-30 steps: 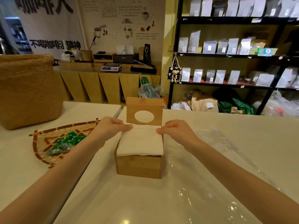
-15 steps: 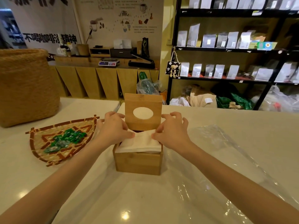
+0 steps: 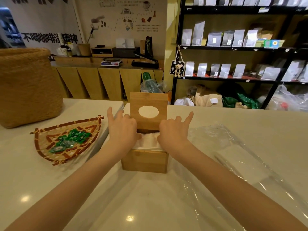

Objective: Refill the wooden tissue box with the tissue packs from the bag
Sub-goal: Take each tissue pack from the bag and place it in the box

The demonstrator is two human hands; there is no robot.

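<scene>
The wooden tissue box (image 3: pixel 144 161) stands on the white counter in front of me, its lid (image 3: pixel 148 110) with an oval hole raised upright at the back. A white tissue stack (image 3: pixel 149 142) sits sunk into the box opening. My left hand (image 3: pixel 122 130) presses on its left edge and my right hand (image 3: pixel 174 130) on its right edge, thumbs down in the box, the other fingers spread above. The clear plastic bag (image 3: pixel 236 157) lies flat on the counter to the right, with a flat whitish pack inside.
A woven tray (image 3: pixel 50 147) with green wrapped sweets lies left of the box. A tall woven basket (image 3: pixel 28 87) stands at the far left. Behind the counter are a wooden cabinet with a scale (image 3: pixel 110 62) and black shelves (image 3: pixel 233 49) of pouches.
The tissue stack has gone from lying on top of the box to sunk down inside it. Both hands moved inward and down onto its edges, fingers spreading.
</scene>
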